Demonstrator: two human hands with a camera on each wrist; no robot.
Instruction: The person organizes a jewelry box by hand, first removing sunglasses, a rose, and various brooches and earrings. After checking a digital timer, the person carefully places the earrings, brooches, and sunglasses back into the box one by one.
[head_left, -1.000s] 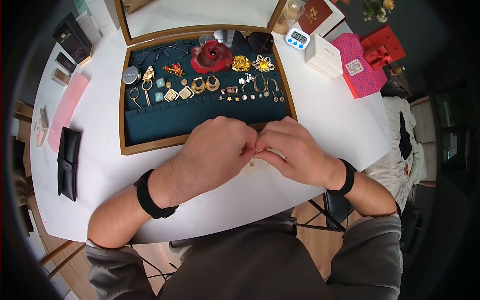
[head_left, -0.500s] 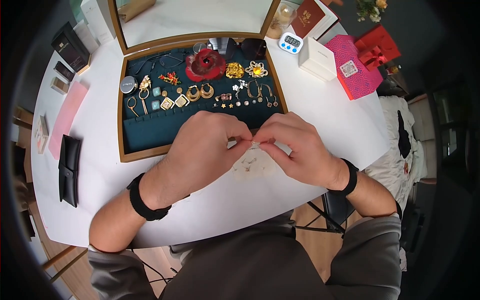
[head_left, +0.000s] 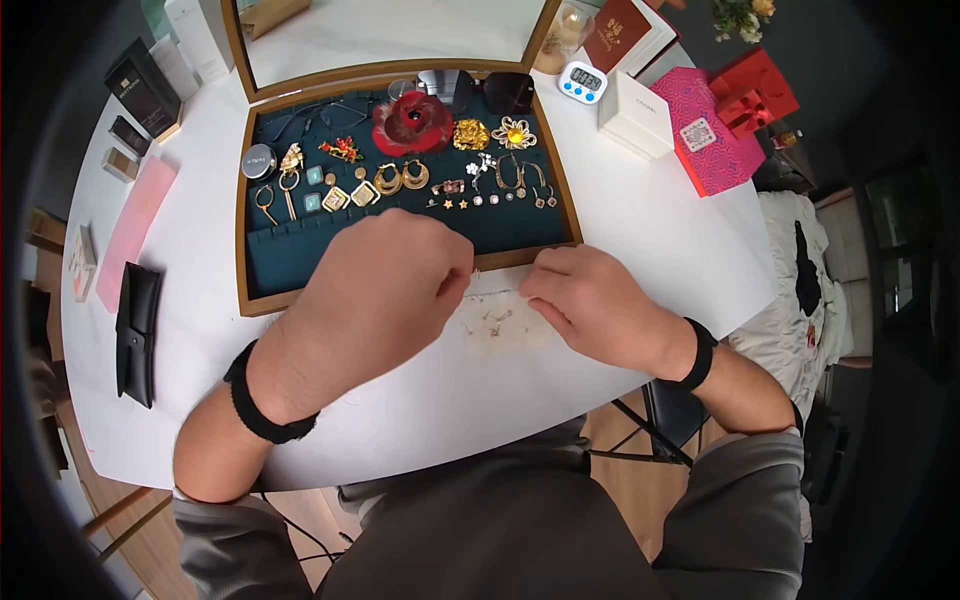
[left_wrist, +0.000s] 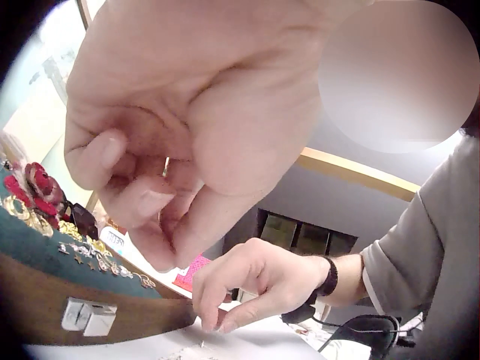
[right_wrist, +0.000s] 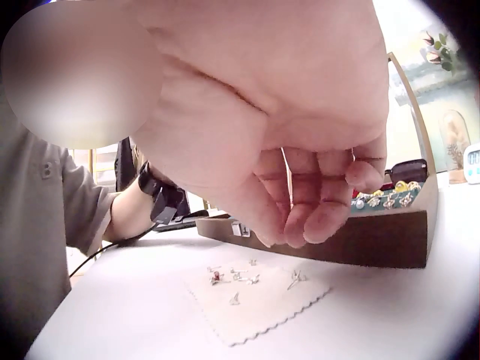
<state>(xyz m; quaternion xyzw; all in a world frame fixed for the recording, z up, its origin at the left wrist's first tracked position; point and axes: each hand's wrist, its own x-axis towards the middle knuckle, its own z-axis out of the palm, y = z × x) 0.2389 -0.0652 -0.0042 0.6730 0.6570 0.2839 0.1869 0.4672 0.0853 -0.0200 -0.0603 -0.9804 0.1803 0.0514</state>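
Observation:
My left hand point(head_left: 385, 290) is raised just over the front edge of the jewellery box point(head_left: 395, 285), fingers curled. In the left wrist view a small gold-coloured earring point(left_wrist: 166, 166) shows between its fingers, mostly hidden. My right hand point(head_left: 595, 305) hovers to the right, beside a pale zigzag-edged cloth point(right_wrist: 300, 315), thumb and fingertips close together. I cannot tell whether it holds anything. Several small stud earrings point(right_wrist: 238, 277) lie scattered on the cloth, one with a red stone point(right_wrist: 216, 277). Earrings point(head_left: 388, 178), brooches and sunglasses point(head_left: 508, 93) fill the box's dark green lining.
The box's mirrored lid point(head_left: 400, 45) stands raised at the back. A black case point(head_left: 137, 335) and pink strip point(head_left: 140, 230) lie on the left, by several cosmetic boxes. On the right are a timer point(head_left: 582, 82), a white box point(head_left: 635, 115) and a pink box point(head_left: 705, 130).
Both hands met at a small earring half a second ago. They have since parted: the left moved left and up toward the box, the right slightly right. More of the cloth shows between them.

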